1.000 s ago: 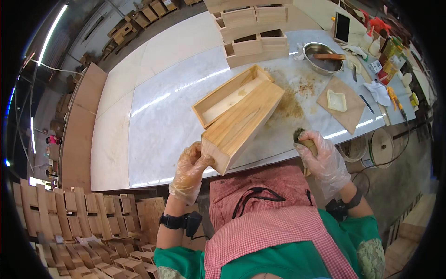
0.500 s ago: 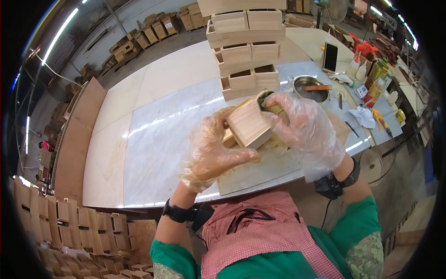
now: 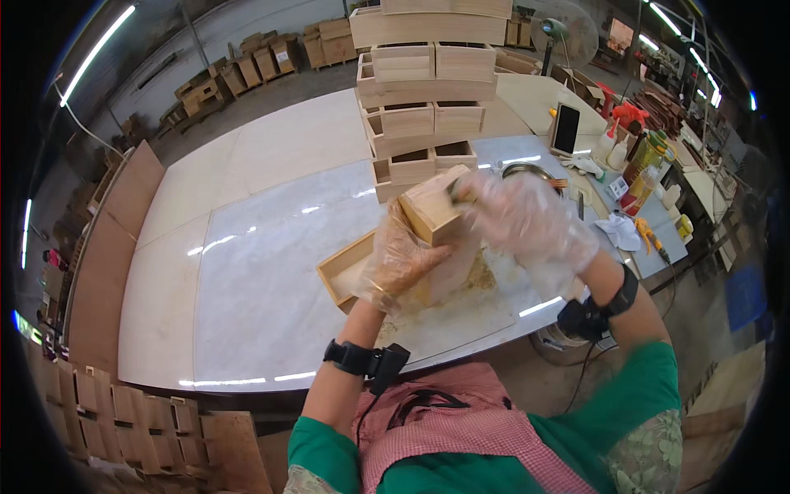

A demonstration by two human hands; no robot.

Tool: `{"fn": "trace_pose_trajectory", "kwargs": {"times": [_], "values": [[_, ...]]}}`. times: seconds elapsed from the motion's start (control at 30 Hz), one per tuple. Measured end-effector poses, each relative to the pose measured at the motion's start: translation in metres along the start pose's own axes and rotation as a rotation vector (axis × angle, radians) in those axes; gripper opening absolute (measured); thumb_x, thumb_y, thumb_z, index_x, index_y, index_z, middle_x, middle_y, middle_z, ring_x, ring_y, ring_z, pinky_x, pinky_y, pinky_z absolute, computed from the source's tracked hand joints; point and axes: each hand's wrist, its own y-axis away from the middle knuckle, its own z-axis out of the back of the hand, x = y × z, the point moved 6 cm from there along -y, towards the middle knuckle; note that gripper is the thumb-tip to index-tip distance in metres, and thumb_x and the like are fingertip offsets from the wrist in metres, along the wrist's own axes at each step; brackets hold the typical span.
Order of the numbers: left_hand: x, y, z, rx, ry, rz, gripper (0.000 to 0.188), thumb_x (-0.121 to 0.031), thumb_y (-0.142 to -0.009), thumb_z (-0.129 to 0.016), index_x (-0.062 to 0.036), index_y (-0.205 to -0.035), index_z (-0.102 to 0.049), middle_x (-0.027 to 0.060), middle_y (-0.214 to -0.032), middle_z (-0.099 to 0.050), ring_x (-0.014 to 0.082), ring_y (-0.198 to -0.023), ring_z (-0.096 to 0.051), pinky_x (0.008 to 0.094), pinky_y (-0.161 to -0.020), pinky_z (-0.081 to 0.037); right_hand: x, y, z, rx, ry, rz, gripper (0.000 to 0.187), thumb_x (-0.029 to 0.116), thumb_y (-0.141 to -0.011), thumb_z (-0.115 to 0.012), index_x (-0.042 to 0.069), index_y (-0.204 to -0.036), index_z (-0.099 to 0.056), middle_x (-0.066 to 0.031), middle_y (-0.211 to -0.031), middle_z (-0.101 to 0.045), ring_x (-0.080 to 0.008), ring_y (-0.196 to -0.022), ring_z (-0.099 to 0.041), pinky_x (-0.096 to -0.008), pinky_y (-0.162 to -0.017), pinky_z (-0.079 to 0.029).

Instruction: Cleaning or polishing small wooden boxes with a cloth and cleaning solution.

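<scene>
My left hand [image 3: 403,259], in a clear plastic glove, grips a small pale wooden box [image 3: 432,216] held tilted above the table. My right hand [image 3: 527,221], gloved the same way and blurred by motion, presses a dark green pad or cloth [image 3: 462,194] against the box's right side. Most of that pad is hidden by the fingers. Beneath and left of my left hand lies an open wooden case [image 3: 333,278] with a pale inside, partly covered by the hand. Brownish stains mark the work board [image 3: 481,276] under my hands.
Beyond my hands rises a stack of wooden drawer units [image 3: 411,119]. At right are a metal bowl [image 3: 531,170], a phone [image 3: 564,129], bottles [image 3: 646,165], a white cloth [image 3: 619,232] and an orange-handled tool [image 3: 650,236]. A raised wooden panel [image 3: 115,239] edges the table's left.
The box has turned in my left hand and shows a different face. My right hand has shifted across it with the pad. The open case at left shows more now, and the whole view has shifted.
</scene>
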Motion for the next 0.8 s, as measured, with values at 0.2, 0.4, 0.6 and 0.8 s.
{"fn": "trace_pose_trajectory", "kwargs": {"times": [0.2,0.4,0.6,0.8], "values": [[-0.017,-0.004,-0.007,0.024,-0.015,-0.032,0.078,-0.02,-0.063,-0.085,-0.0009,-0.126,-0.043,0.0133,-0.116,-0.06,0.0234,-0.107,-0.058,0.0348,-0.095,-0.046,0.007,-0.053,-0.03,0.129,0.034,0.0,0.02,0.024,-0.089,-0.058,0.01,-0.105,-0.059,-0.0166,-0.082,-0.066,-0.0342,-0.074,-0.067,-0.041,-0.065,-0.055],[-0.011,-0.001,0.001,0.046,-0.075,0.049,0.076,-0.02,-0.062,-0.084,-0.002,-0.123,-0.043,0.0139,-0.112,-0.061,0.0239,-0.104,-0.06,0.0354,-0.089,-0.049,0.006,-0.023,-0.013,0.081,0.071,0.023,0.018,0.026,-0.091,-0.058,0.011,-0.101,-0.061,-0.0154,-0.076,-0.066,-0.0332,-0.071,-0.067,-0.0415,-0.064,-0.055],[-0.008,-0.002,-0.003,0.045,-0.09,0.0,0.078,-0.026,-0.06,-0.085,-0.0012,-0.121,-0.043,0.0201,-0.109,-0.061,0.0348,-0.105,-0.06,0.0401,-0.088,-0.05,0.014,-0.057,-0.024,0.067,-0.06,0.028,0.02,0.026,-0.09,-0.059,0.008,-0.098,-0.063,-0.0168,-0.08,-0.067,-0.0352,-0.072,-0.066,-0.0421,-0.065,-0.054],[-0.001,0.001,0.001,0.005,-0.136,0.04,0.074,-0.026,-0.062,-0.083,-0.0004,-0.12,-0.044,0.0206,-0.107,-0.062,0.0365,-0.101,-0.061,0.0411,-0.086,-0.05,-0.009,-0.007,-0.008,0.069,0.095,-0.152,0.019,0.024,-0.09,-0.058,0.009,-0.101,-0.062,-0.0155,-0.078,-0.066,-0.0322,-0.071,-0.067,-0.0398,-0.065,-0.054]]}}
